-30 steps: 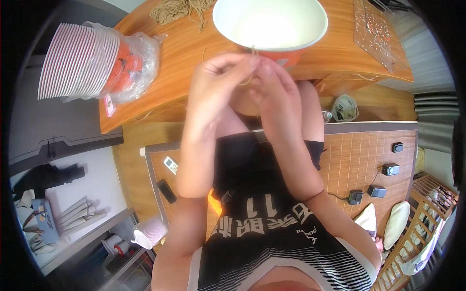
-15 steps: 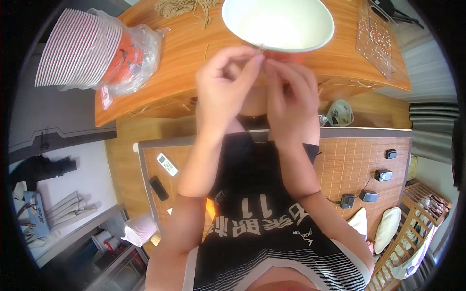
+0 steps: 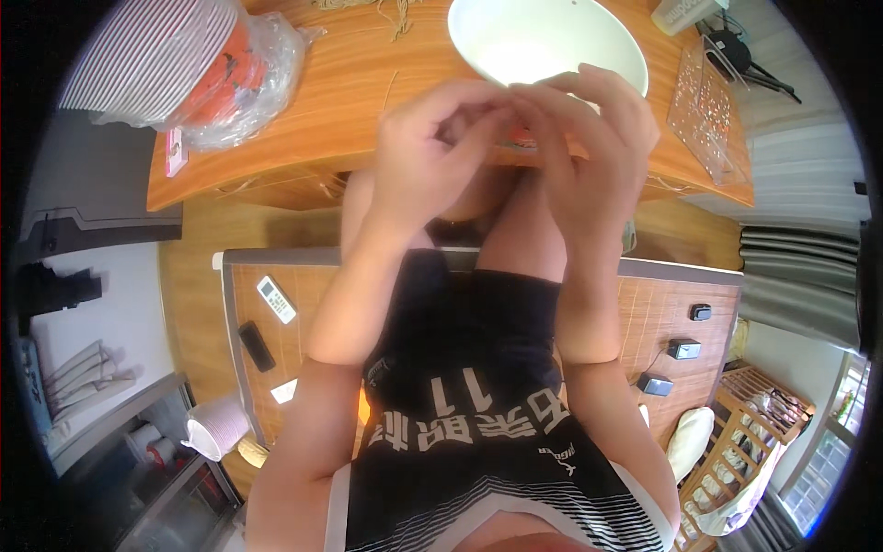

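Note:
My left hand (image 3: 428, 152) and my right hand (image 3: 602, 152) meet fingertip to fingertip in front of a large white bowl (image 3: 524, 51). The left fingers are curled, thumb against forefinger. On the right, thumb and forefinger pinch at the same spot while the other fingers stand raised over the bowl's near rim. Whatever lies between the fingertips is too small or hidden to make out. A bit of something red shows below the hands, under the bowl. One thin strand (image 3: 390, 92) rests on the wooden table (image 3: 340, 101) left of my hands.
A stack of white-rimmed containers (image 3: 152, 64) in clear plastic wrap stands at the table's left. Tan twine (image 3: 397, 17) lies at the back. A clear tray with small bits (image 3: 708, 110) sits at the right, near a cup (image 3: 685, 14). Behind me are a remote (image 3: 276, 299) and a phone (image 3: 257, 346).
The view has shifted, so most things sit further left. My right hand has moved right and lifted its outer fingers. A tiny thing seen earlier at the left fingertips is hidden now.

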A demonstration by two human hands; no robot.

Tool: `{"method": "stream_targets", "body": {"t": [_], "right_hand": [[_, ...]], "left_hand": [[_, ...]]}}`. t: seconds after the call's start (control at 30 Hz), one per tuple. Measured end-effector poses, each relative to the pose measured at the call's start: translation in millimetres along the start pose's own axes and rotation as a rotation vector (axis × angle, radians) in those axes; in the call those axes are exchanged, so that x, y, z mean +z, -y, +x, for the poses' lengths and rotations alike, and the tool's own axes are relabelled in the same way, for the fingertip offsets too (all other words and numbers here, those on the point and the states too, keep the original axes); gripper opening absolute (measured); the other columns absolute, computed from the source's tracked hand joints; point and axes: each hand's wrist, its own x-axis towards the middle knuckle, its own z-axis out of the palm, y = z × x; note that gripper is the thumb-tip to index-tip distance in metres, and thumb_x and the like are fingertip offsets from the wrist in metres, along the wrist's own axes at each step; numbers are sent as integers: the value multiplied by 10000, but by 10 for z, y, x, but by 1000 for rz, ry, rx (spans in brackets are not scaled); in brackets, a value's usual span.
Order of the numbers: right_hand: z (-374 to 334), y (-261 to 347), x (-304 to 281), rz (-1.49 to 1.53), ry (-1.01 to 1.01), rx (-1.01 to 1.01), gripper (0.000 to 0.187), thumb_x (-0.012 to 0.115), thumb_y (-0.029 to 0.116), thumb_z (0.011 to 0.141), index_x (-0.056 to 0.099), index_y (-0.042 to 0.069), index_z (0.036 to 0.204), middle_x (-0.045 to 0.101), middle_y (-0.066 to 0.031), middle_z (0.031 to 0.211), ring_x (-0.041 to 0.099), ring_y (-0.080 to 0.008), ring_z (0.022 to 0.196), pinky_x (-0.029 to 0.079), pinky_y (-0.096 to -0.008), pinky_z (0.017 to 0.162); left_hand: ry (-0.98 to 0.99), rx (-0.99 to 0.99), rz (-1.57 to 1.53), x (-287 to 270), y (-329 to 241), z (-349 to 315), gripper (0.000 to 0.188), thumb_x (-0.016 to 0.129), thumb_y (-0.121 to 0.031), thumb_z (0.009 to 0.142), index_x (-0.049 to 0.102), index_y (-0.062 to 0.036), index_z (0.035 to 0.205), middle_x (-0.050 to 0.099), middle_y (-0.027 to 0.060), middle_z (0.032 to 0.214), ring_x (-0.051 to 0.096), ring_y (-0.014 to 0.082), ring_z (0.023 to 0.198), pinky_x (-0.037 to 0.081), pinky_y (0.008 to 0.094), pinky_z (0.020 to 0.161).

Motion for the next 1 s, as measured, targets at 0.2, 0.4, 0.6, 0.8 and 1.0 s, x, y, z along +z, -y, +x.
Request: {"method": "stream_targets", "body": {"t": [0.2, 0.4, 0.6, 0.8, 1.0], "right_hand": [[6, -36, 19, 86, -5, -7, 170, 775, 155, 776, 756, 187, 942, 697, 55, 959, 610, -198, 1041, 360, -371, 914], [59, -106, -46, 50, 78, -117, 186, 777, 140, 764, 758, 183, 943, 701, 50, 965, 620, -199, 1071, 378, -369, 930], [206, 98, -106, -114, 108, -137, 173, 790, 64, 696, 767, 146, 846, 701, 20, 945, 631, -244, 1121, 443, -358, 924], [399, 112, -169, 128, 296, 29, 123, 747, 35, 730, 741, 87, 842, 673, -37, 1081, 565, -308, 1243, 424, -393, 1018], [710, -208, -278, 382, 772, 130, 115, 714, 47, 861, 698, 9, 968, 664, -63, 1146, 493, -270, 1329, 402, -387, 1070]], "left_hand": [[-46, 121, 3, -2, 44, 7, 138, 726, -25, 862, 736, -43, 999, 713, 41, 774, 610, 72, 607, 478, 211, 574], [-52, 109, 122, -22, -43, -5, 150, 737, -54, 854, 740, -65, 1003, 718, 69, 799, 642, 140, 607, 491, 240, 569], [-136, 228, 310, -18, -168, 3, 138, 725, -38, 843, 732, -85, 973, 697, 86, 805, 663, 225, 651, 514, 288, 578], [-273, 418, 502, 25, -156, 33, 126, 724, -2, 841, 734, -76, 942, 691, 53, 761, 572, 96, 520, 425, 225, 487], [-207, 271, 412, -10, -254, 74, 113, 722, -27, 863, 743, -70, 965, 705, 36, 769, 533, 72, 512, 392, 212, 484]]}}
